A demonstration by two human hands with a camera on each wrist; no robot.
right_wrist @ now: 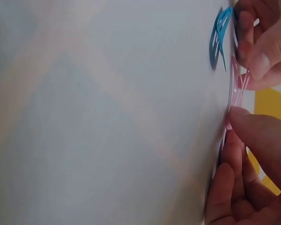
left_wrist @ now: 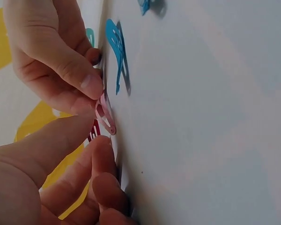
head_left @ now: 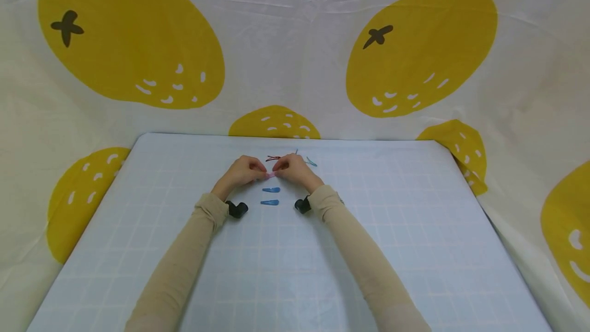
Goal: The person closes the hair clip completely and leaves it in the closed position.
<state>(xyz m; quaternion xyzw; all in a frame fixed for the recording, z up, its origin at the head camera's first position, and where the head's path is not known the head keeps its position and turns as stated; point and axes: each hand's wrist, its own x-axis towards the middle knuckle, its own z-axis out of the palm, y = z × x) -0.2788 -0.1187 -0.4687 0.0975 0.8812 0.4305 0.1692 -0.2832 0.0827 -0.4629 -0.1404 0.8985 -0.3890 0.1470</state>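
A pink snap hair clip [head_left: 271, 174] lies between the fingertips of both hands, just above the table. My right hand [head_left: 296, 169] pinches one end of it between thumb and finger, as the right wrist view shows. At the other end, the thumb and fingers of my left hand [head_left: 246, 170] hold the clip. In the left wrist view the clip [left_wrist: 106, 115] looks spread apart, with a gap between its parts. Nearer to me, two blue snap clips [head_left: 271, 189] [head_left: 270, 202] rest one below the other on the table.
Behind the hands lie a red clip [head_left: 273, 158] and a teal clip [head_left: 311, 161], both spread open. Part of another blue piece [head_left: 296, 151] shows past the right hand. The table [head_left: 396, 229] has a pale checked cover, and a fruit-print cloth [head_left: 286, 40] hangs behind it.
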